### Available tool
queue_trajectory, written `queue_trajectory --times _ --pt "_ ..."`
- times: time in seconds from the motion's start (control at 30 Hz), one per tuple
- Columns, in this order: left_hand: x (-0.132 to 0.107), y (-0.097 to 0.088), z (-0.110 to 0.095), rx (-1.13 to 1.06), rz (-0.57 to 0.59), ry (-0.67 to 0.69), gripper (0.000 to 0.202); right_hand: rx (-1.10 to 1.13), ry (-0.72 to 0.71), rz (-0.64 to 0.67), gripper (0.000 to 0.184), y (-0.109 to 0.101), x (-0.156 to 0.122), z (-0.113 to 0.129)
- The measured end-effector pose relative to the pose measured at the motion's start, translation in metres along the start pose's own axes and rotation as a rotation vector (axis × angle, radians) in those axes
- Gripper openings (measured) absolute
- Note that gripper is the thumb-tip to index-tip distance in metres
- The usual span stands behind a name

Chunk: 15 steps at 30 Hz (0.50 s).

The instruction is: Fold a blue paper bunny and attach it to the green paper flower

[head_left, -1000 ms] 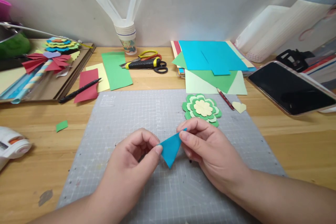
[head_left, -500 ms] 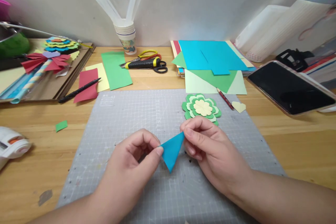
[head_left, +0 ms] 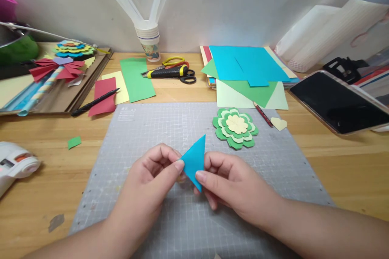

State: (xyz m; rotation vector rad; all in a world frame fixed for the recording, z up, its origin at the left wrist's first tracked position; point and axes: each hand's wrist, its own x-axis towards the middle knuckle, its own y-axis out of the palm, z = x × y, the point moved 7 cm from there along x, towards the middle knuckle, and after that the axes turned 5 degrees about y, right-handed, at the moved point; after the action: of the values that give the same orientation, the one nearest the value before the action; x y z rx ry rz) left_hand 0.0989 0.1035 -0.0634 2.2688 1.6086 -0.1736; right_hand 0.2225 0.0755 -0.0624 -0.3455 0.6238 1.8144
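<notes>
A folded blue paper triangle (head_left: 193, 158) is held just above the grey cutting mat (head_left: 158, 121). My left hand (head_left: 148, 182) pinches its left corner between thumb and forefinger. My right hand (head_left: 234, 188) pinches its lower tip with the thumb on the front. One point of the triangle sticks upward. A layered green and cream paper flower (head_left: 235, 127) lies on the mat just behind my right hand.
Behind the mat lie a stack of coloured paper sheets (head_left: 246, 68), scissors and a utility knife (head_left: 170, 72), a green strip (head_left: 136, 79), a red piece with a black pen (head_left: 94, 103), a pencil (head_left: 261, 114). A phone (head_left: 337, 103) leans right; a white glue gun (head_left: 15, 166) lies left.
My right hand slid from the triangle's upper right corner down to its lower tip. The triangle turned so a point stands upward. The view shifted slightly.
</notes>
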Motion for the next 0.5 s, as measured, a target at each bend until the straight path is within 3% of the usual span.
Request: queue_trajectory --times 0.27,0.5 --pt "0.001 0.012 -0.008 0.273 0.093 0.007 0.020 0.123 -0.112 -0.161 0.026 -0.017 -0.003 0.004" --pt "0.002 0.006 -0.005 0.159 0.020 0.022 0.016 0.114 -0.220 -0.228 0.024 -0.021 -0.006 0.012"
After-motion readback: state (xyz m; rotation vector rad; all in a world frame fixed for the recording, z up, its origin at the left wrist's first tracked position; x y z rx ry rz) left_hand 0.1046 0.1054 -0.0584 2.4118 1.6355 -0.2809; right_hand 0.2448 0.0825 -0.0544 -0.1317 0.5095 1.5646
